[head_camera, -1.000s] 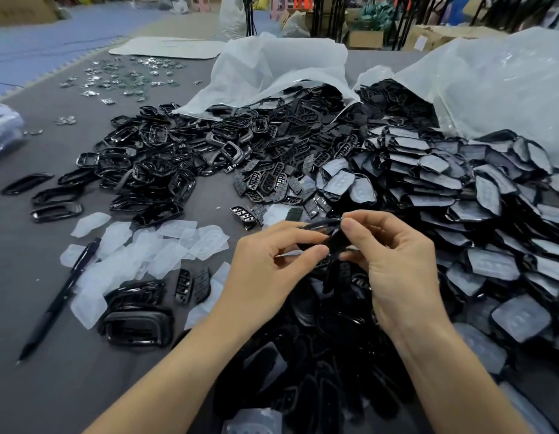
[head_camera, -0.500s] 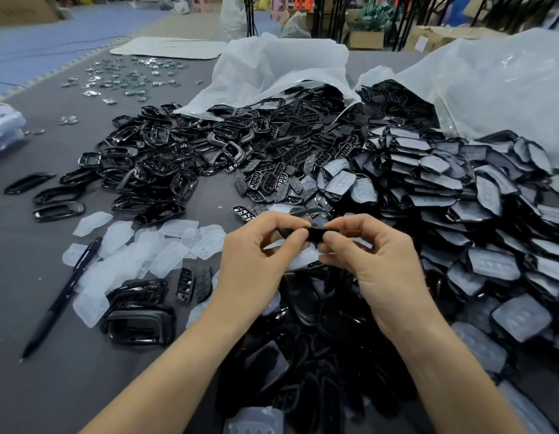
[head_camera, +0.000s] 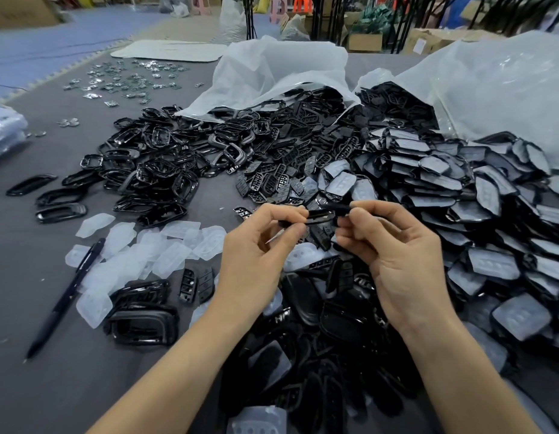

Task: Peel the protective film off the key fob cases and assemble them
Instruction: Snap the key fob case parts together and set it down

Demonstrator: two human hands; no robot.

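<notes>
Surface: a grey-covered table (head_camera: 53,386) in a storeroom, with cartons and racks behind it.
Left hand (head_camera: 256,258): thumb and forefinger pinch the left end of a slim black key fob case piece (head_camera: 319,216).
Right hand (head_camera: 397,261): thumb and forefinger pinch the right end of the piece, and the other fingers are curled in under it.
Held piece: raised off the table and seen nearly edge-on. I cannot tell whether film is on it.
Key relation: the long axis of the piece runs left to right, straight from one hand's fingertips to the other's. Neither hand is nearer. Any peeling or pressing together would probably work along that line.
Below the hands: a heap of dark shells (head_camera: 319,339).
Right: a pile of film-covered cases (head_camera: 459,195) spilling from a plastic bag (head_camera: 506,89).
Beyond: button pads (head_camera: 272,180) and glossy frames (head_camera: 153,170).
Left: discarded clear films (head_camera: 165,245), with a pen (head_camera: 65,299) beside them.
</notes>
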